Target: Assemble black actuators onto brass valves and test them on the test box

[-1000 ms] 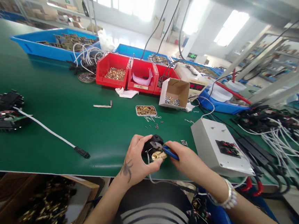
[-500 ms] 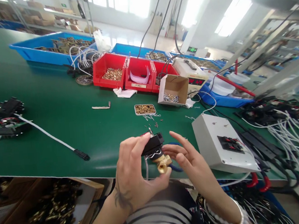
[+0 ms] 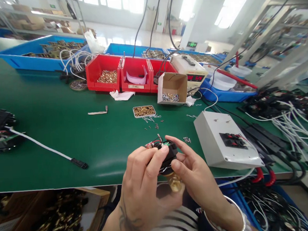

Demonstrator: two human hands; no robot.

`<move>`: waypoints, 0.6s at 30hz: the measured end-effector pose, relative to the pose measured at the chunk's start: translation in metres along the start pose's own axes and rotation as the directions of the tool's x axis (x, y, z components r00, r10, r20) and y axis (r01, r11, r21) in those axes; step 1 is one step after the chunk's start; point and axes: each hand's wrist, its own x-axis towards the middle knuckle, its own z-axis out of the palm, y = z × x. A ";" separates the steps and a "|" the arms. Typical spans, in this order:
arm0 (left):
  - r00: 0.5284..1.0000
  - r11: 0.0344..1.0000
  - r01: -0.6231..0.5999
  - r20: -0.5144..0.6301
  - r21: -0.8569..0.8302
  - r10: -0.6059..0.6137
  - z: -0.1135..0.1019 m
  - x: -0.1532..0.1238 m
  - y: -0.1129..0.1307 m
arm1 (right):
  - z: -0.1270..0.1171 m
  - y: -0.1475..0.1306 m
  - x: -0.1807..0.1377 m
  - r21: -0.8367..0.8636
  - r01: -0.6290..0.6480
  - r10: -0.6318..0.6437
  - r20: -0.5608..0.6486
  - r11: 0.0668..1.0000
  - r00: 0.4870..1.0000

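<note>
Both my hands hold one small black valve [image 3: 168,156] with a brass fitting [image 3: 175,183] underneath, lifted off the green table near its front edge. My left hand [image 3: 144,188] wraps round the black body from the left, fingers on top. My right hand [image 3: 195,173] pinches it from the right, thumb and forefinger on its upper edge. Thin red and green wires stick out of the valve's top.
A white test box [image 3: 221,145] lies to the right. Three red bins [image 3: 123,75], an open cardboard box [image 3: 171,87] and a small tray of brass parts [image 3: 143,111] stand behind. A white cable [image 3: 38,143] crosses the green table [image 3: 48,114]. A carton of brass valves [image 3: 52,218] sits below left.
The blue-handled pliers that my right hand held one second ago are out of it. Both hands lifted the valve toward me and turned it, brass fitting now pointing down.
</note>
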 end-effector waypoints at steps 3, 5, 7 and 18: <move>1.000 1.000 -0.015 0.011 0.001 0.015 0.000 0.001 0.001 | 0.002 0.001 -0.001 -0.005 -0.015 0.015 -0.037 1.000 0.999; 1.000 1.000 -0.016 0.012 -0.005 0.016 -0.001 0.000 0.001 | 0.002 0.000 -0.001 -0.004 -0.023 0.023 -0.039 1.000 0.999; 1.000 0.999 0.002 0.015 -0.042 -0.002 -0.002 -0.004 0.000 | 0.000 0.000 0.000 -0.009 -0.026 0.025 -0.032 1.000 0.999; 0.432 -0.143 0.769 0.672 -0.623 -0.601 0.005 -0.008 -0.003 | -0.020 -0.037 0.003 -0.602 0.149 -0.125 0.082 0.784 0.989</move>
